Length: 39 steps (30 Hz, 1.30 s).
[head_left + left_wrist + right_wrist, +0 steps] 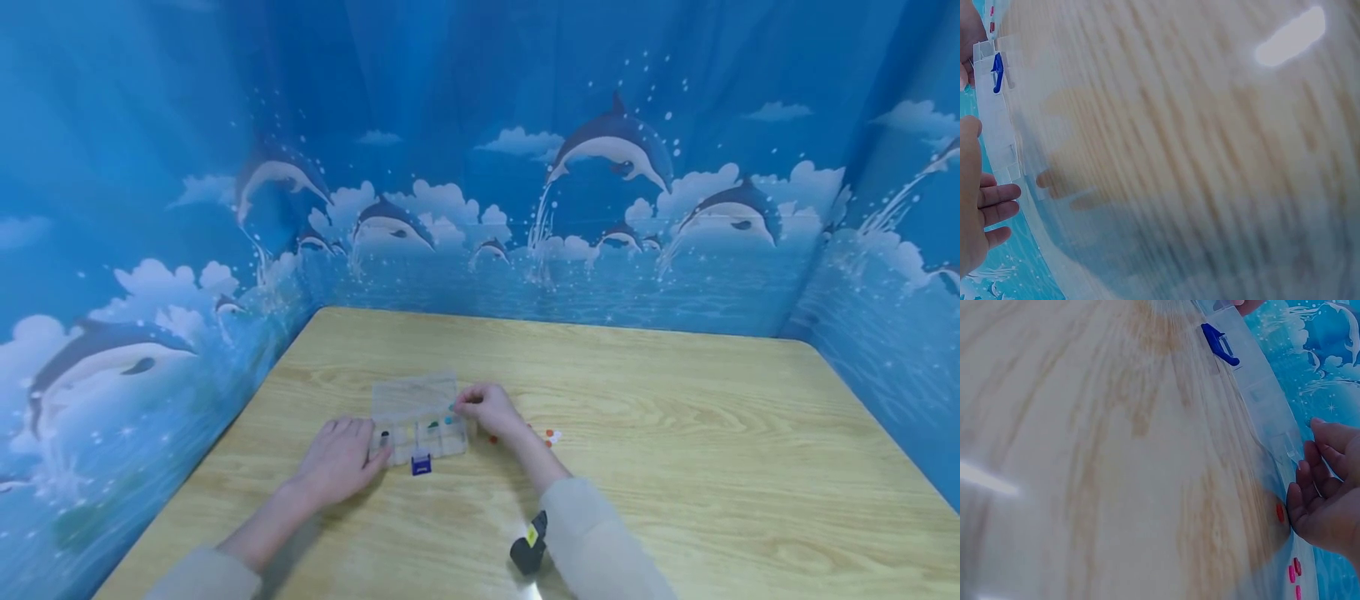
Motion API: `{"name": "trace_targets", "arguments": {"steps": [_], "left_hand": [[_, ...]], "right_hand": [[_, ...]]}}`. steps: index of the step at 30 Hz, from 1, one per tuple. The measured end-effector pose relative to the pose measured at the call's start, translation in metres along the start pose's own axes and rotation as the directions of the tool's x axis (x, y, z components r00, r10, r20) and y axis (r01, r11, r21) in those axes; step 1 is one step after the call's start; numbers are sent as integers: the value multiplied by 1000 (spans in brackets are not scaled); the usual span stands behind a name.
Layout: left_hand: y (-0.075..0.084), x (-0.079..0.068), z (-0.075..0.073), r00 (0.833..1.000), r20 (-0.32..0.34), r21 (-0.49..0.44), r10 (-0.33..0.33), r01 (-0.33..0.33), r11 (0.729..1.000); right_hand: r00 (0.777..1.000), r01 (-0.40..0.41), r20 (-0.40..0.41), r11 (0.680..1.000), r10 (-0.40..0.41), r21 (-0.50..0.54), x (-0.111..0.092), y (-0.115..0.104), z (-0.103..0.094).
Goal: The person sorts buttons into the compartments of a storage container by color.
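Right, all the action is at the right hand (486,407): thumb and fingertips pinched on a tiny teal piece (452,407), held at the right end of the clear divided case (450,447). Only a sliver of that piece pokes out, so how firmly it's gripped I can't tell. Just below the pinch, a teal bit (448,420) sits in a compartment, with a green bit (432,426) next along to the left. Behind and left of the pinch, the transparent lid (415,395) lies tipped back; nearer the body is the blue latch (422,464). Well left of it, the left hand (341,457) is at the case's far end, fingers loosely extended, clutching nothing I can make out; whether it bears down, no telling.

Now, the danger! A piece that small, held by the very tips, could squirt out if the squeeze slips or comes unevenly, and with thin walls right underneath it might bounce into a neighbouring compartment or skip onto the table (697,442). A knock from those knuckles could skid this light-looking case if the left hand isn't bracing it. And watch below the wrist: loose red pieces (1280,513) lie there, easily swept aside by a dropped forearm.
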<state>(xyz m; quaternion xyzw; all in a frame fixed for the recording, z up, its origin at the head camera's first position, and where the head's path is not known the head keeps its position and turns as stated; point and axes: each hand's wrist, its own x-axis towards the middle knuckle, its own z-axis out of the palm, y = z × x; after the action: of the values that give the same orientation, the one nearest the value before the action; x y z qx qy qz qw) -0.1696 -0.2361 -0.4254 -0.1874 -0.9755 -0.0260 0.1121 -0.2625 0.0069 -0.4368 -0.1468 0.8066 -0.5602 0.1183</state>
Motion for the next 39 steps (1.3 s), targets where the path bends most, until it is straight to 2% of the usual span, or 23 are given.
{"name": "trace_targets", "arguments": {"steps": [8,13,15,22,26,33,39], "left_hand": [[-2,0,3,1000,-12,-2,5,-5,1000],[-2,-1,5,1000,-7,-10,-1,1,1000],[-2,-1,5,1000,-4,-11,-3,3,1000],[-1,0,3,1000,2,-15,-9,9,1000],[-2,0,4,1000,7,-15,-11,11,1000],[-4,0,6,1000,-3,-14,-7,7,1000],[-4,0,6,1000,-1,-16,-5,5,1000]], "right_hand": [[1000,1,-6,1000,-1,-10,0,2,-1],[1000,-14,-18,1000,15,28,-1,2,-6],[1000,-14,-24,999,15,40,-2,1,-9],[998,3,-65,999,-5,-33,-4,-1,-22],[995,-7,-95,999,4,-34,-4,0,-29],[997,-23,-71,999,20,-32,-9,6,-45],[995,-54,-87,997,50,-46,-8,14,-55]]}}
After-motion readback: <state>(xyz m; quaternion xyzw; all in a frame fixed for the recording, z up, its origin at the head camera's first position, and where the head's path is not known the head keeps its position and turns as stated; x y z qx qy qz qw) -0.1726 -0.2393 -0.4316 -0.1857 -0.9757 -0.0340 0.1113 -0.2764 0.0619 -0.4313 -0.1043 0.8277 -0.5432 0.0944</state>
